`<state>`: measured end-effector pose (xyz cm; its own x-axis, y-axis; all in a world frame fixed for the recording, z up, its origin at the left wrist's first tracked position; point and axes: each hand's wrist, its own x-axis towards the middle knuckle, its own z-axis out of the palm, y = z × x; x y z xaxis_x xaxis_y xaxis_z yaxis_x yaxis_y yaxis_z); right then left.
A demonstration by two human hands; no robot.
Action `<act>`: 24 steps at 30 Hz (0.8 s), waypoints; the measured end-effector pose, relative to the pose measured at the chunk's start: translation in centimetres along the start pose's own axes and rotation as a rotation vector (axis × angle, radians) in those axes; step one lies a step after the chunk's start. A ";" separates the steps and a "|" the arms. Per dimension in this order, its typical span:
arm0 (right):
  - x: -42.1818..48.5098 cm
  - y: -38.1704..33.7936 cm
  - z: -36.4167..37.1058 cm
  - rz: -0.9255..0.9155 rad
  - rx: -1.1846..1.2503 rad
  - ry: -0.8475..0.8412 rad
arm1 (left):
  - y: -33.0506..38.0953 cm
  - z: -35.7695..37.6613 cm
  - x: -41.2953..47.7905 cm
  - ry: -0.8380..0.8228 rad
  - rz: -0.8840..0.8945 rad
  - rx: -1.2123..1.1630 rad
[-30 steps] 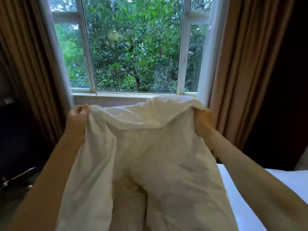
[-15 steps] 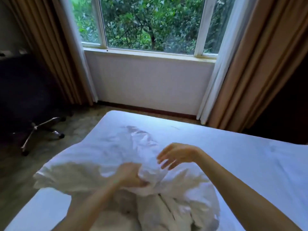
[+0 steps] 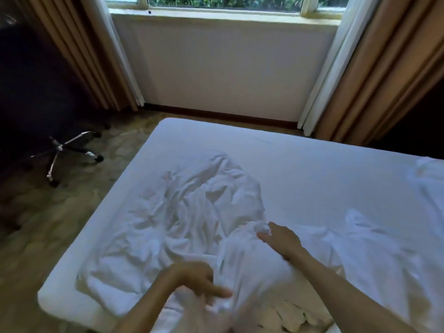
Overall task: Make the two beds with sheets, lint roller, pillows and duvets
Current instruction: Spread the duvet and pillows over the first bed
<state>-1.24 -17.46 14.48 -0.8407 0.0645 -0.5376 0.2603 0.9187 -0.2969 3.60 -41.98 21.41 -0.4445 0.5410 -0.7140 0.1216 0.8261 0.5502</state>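
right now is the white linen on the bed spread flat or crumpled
Crumpled: the white linen lies bunched in deep folds on the near left part of the bed.

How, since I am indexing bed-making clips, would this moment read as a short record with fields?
bed: white, smooth on its far side
bedding: crumpled white cloth heaped on the bed's near left part
right hand: fingers straight, lying flat on the bedding
left hand: motion-blurred at the bedding's near edge; grip unclear
office chair: dark, chrome base, on the carpet left of the bed
curtains: tan, either side of the window
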 end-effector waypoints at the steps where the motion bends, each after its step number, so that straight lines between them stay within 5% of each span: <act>1: -1.3 0.3 0.7 0.017 0.055 0.057 | 0.1 -1.6 0.3 0.084 -0.011 0.011; 3: -4.5 0.6 2.2 0.041 0.099 0.175 | 0.4 -4.2 3.1 0.407 -0.063 -0.133; 5: -7.6 0.4 3.5 0.033 0.129 0.274 | 1.4 -4.2 6.5 0.510 -0.047 -0.228; 9: -11.8 0.0 5.3 -0.005 0.248 0.354 | 6.9 -2.8 12.5 0.243 -0.047 -0.136; 13: -15.6 0.2 5.2 -0.002 0.412 0.370 | 11.1 -0.5 14.9 0.117 -0.140 0.291; 17: -19.4 -0.1 5.6 -0.017 0.488 0.380 | 13.0 1.8 16.4 0.133 0.028 0.731; 19: -20.6 -0.5 5.9 -0.033 0.520 0.334 | 12.7 4.0 17.0 0.072 0.035 0.792; 24: -20.4 0.2 5.5 -0.048 0.543 0.269 | 10.4 5.0 17.5 0.081 -0.263 0.639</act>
<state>18.59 -20.71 21.08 -0.9296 0.1888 -0.3165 0.3645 0.5976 -0.7141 1.49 -23.19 12.47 -0.5925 0.3168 -0.7407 0.4884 0.8725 -0.0175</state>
